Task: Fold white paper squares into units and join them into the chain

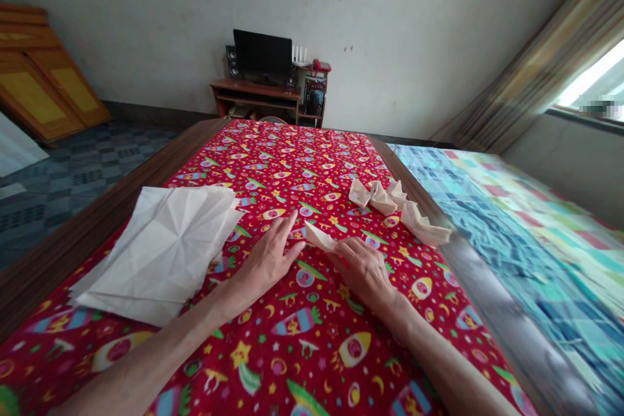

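Between my hands is a small piece of folded white paper (pixel 319 236), its pointed end towards the left. My right hand (pixel 363 266) is closed on the paper's right end. Just left of the paper, my left hand (pixel 273 253) has its thumb and fingers apart and holds nothing. A stack of creased white paper sheets (pixel 160 250) lies to the left, the top sheet marked with fold lines that meet at its middle. Off to the right stand several folded paper pieces (pixel 383 198), with a longer folded paper piece (pixel 423 224) nearest the table's edge.
A red patterned cloth (pixel 302 325) covers the brown wooden table (pixel 166 149). Along the right side is a bed with a blue checked sheet (pixel 487 227). Beyond the table's far end stands a desk (pixel 258 92) with a black monitor (pixel 263 53). A wooden cabinet (pixel 43 78) is at left.
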Action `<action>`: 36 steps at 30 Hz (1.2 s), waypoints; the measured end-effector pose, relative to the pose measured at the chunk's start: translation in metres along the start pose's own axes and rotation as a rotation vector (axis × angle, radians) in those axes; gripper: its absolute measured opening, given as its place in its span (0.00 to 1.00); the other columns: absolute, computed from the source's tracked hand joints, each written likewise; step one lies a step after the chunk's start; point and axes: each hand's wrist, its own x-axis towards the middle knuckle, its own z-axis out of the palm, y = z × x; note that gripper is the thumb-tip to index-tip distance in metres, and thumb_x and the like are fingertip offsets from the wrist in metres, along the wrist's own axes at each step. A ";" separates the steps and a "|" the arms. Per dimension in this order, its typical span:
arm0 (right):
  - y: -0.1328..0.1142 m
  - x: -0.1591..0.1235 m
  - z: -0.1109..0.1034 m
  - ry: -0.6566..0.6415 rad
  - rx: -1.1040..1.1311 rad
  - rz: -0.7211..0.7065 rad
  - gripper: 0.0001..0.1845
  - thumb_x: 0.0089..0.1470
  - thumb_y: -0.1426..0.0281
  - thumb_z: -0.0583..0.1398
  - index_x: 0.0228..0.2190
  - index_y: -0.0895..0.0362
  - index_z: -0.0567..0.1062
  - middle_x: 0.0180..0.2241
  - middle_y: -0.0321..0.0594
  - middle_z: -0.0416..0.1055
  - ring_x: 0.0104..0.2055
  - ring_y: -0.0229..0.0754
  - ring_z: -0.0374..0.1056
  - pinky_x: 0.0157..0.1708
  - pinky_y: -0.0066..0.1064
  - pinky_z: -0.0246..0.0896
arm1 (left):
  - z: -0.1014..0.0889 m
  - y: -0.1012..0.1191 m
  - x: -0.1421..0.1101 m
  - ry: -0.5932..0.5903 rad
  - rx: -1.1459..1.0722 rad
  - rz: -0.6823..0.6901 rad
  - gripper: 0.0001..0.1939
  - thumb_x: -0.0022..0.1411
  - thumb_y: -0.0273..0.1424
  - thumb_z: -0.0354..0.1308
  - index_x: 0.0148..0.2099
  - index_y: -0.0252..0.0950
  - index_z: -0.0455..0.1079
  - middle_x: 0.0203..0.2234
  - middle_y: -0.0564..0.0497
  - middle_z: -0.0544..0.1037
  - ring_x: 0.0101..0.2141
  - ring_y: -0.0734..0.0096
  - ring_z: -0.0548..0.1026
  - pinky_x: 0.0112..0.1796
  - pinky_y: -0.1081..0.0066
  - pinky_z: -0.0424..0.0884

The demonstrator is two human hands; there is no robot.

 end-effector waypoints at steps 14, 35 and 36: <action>-0.038 0.007 -0.016 -0.062 0.173 0.001 0.12 0.62 0.66 0.51 0.33 0.56 0.72 0.30 0.41 0.72 0.33 0.39 0.67 0.30 0.28 0.58 | 0.003 0.023 0.005 -0.202 -0.214 -0.285 0.17 0.62 0.28 0.44 0.51 0.32 0.65 0.27 0.51 0.74 0.27 0.70 0.74 0.32 0.70 0.71; -0.017 0.018 0.011 -0.205 0.880 0.684 0.10 0.50 0.65 0.59 0.22 0.57 0.70 0.18 0.32 0.68 0.20 0.34 0.63 0.19 0.23 0.54 | 0.002 0.030 0.005 -0.218 -0.264 -0.194 0.27 0.58 0.23 0.49 0.61 0.33 0.59 0.29 0.51 0.78 0.28 0.72 0.75 0.31 0.75 0.71; -0.016 0.018 0.010 -0.200 0.873 0.694 0.10 0.50 0.64 0.59 0.22 0.57 0.70 0.18 0.32 0.67 0.19 0.33 0.61 0.18 0.23 0.52 | 0.002 0.029 0.006 -0.228 -0.282 -0.205 0.28 0.58 0.23 0.49 0.62 0.32 0.58 0.28 0.52 0.78 0.28 0.73 0.75 0.31 0.75 0.70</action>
